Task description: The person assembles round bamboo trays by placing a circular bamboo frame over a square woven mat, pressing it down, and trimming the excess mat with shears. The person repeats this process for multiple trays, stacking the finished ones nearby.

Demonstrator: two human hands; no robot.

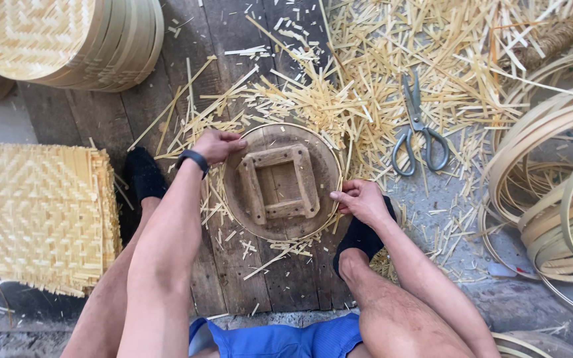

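A round wooden disc (280, 229) with a square wooden frame (278, 182) fixed on top lies on the plank floor between my feet. A thin bamboo hoop runs round its rim. My left hand (217, 144) rests on the disc's upper left edge, a dark band on its wrist. My right hand (359, 199) presses its fingers against the rim on the right side. Both hands touch the disc and hoop; neither lifts it.
A stack of square woven bamboo mats (38, 212) sits at left. Round woven lids (67, 40) are stacked at top left. Grey scissors (419, 129) lie among bamboo offcuts (379, 59). Coiled bamboo strip hoops (552, 185) pile up at right.
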